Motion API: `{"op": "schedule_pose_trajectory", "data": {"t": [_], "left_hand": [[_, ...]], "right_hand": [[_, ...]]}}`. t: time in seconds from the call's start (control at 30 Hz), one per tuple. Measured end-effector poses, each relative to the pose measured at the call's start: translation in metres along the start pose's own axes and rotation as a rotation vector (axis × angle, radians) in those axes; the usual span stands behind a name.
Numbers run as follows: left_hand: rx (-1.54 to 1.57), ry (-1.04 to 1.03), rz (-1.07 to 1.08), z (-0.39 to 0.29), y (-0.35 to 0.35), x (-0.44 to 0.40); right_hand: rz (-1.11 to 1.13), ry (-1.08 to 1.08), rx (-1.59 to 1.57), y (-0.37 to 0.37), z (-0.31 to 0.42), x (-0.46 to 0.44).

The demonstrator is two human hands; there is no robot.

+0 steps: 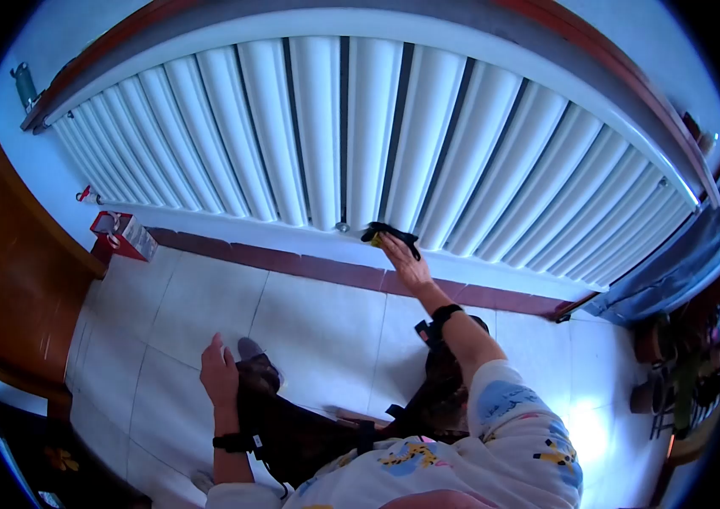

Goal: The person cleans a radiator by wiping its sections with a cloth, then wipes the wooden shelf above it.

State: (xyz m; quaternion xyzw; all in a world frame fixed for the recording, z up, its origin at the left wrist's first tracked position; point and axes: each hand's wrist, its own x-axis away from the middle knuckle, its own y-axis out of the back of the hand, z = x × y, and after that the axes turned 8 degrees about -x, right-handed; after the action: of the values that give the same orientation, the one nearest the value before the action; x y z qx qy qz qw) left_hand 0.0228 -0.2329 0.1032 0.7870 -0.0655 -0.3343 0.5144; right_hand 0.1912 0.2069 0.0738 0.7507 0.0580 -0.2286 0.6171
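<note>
At the bottom edge of a long white radiator (374,127), my right hand (406,265) presses a black cloth (392,236) with a bit of yellow showing against the lower ends of the middle columns. Its fingers reach up over the cloth. My left hand (219,371) hangs low at the left, beside my knee and well below the radiator. Its fingers are loosely bent, and nothing shows in them. Both wrists wear black bands.
A red and white box (124,236) stands on the tiled floor (309,314) by the radiator's left end. A brown wooden panel (12,254) is at the far left. Potted plants (650,343) and a blue curtain (631,293) are at the right.
</note>
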Motion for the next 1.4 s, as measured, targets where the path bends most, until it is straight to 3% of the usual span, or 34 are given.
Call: {"op": "schedule_pose_trajectory", "data": {"t": [0.17, 0.2, 0.23, 0.27, 0.37, 0.4, 0.47, 0.63, 0.7, 0.77, 0.8, 0.83, 0.9, 0.97, 1.0, 1.07, 1.17, 1.2, 1.27, 1.33, 1.37, 1.4], "left_hand": [[0.002, 0.007, 0.038, 0.003, -0.006, 0.001], [-0.017, -0.027, -0.004, 0.003, -0.008, -0.001], [-0.035, -0.063, -0.041, 0.003, -0.01, -0.003], [-0.046, -0.063, -0.003, 0.002, -0.009, -0.003], [-0.047, -0.029, 0.052, -0.001, -0.008, -0.003], [-0.049, -0.021, 0.057, -0.003, -0.005, -0.002], [-0.061, -0.025, 0.082, -0.007, -0.006, -0.012], [-0.073, -0.008, 0.074, -0.011, -0.005, -0.011], [-0.081, -0.026, 0.092, -0.013, -0.006, -0.012], [-0.083, -0.039, 0.088, -0.014, -0.006, -0.012], [-0.1, -0.024, 0.097, -0.013, -0.007, -0.012], [-0.119, -0.003, 0.109, -0.013, -0.006, -0.009], [-0.093, 0.015, 0.1, -0.016, -0.003, -0.008], [-0.088, 0.025, 0.094, -0.02, -0.002, -0.012], [-0.079, 0.02, 0.083, -0.021, -0.003, -0.014], [-0.104, -0.007, 0.063, -0.016, -0.006, -0.012], [-0.116, -0.042, 0.027, -0.01, -0.01, -0.007], [-0.111, -0.034, 0.016, -0.009, -0.011, -0.005], [-0.094, -0.037, 0.036, -0.006, -0.008, -0.001], [-0.098, -0.049, 0.024, -0.005, -0.004, 0.0], [-0.104, -0.057, 0.015, -0.004, -0.003, 0.001], [-0.104, -0.053, 0.024, -0.002, -0.004, 0.001]], "right_hand": [[-0.198, 0.087, 0.218, 0.068, -0.045, -0.053], [-0.316, 0.164, -0.148, 0.092, -0.054, -0.077], [-0.395, 0.204, 0.094, 0.119, -0.059, -0.097], [-0.562, 0.269, 0.076, 0.136, -0.069, -0.12], [-0.619, 0.169, 0.438, 0.201, -0.072, -0.171], [-0.673, 0.21, 0.244, 0.232, -0.059, -0.188], [-0.648, 0.198, 0.241, 0.265, -0.041, -0.195], [-0.651, 0.15, 0.243, 0.209, -0.029, -0.186], [-0.682, 0.279, 0.27, 0.151, -0.029, -0.178], [-0.506, 0.381, 0.086, 0.104, -0.018, -0.151], [-0.262, 0.328, 0.073, 0.09, -0.008, -0.136], [-0.106, 0.283, 0.479, 0.043, -0.018, -0.121], [-0.249, 0.185, 0.199, 0.03, -0.003, -0.115], [-0.211, 0.197, 0.349, 0.026, 0.003, -0.104], [-0.045, 0.188, 0.401, 0.021, 0.006, -0.097], [0.104, 0.314, 0.883, -0.001, 0.002, -0.073], [0.237, 0.386, 0.334, -0.016, -0.01, -0.034], [0.231, 0.393, 0.345, -0.007, -0.011, -0.034], [0.199, -0.028, -0.421, 0.009, -0.013, -0.032], [0.023, -0.4, -1.074, 0.041, -0.015, -0.036], [0.08, -0.449, -0.847, 0.059, -0.028, -0.046], [0.105, -0.436, -0.815, 0.085, -0.04, -0.058]]}}
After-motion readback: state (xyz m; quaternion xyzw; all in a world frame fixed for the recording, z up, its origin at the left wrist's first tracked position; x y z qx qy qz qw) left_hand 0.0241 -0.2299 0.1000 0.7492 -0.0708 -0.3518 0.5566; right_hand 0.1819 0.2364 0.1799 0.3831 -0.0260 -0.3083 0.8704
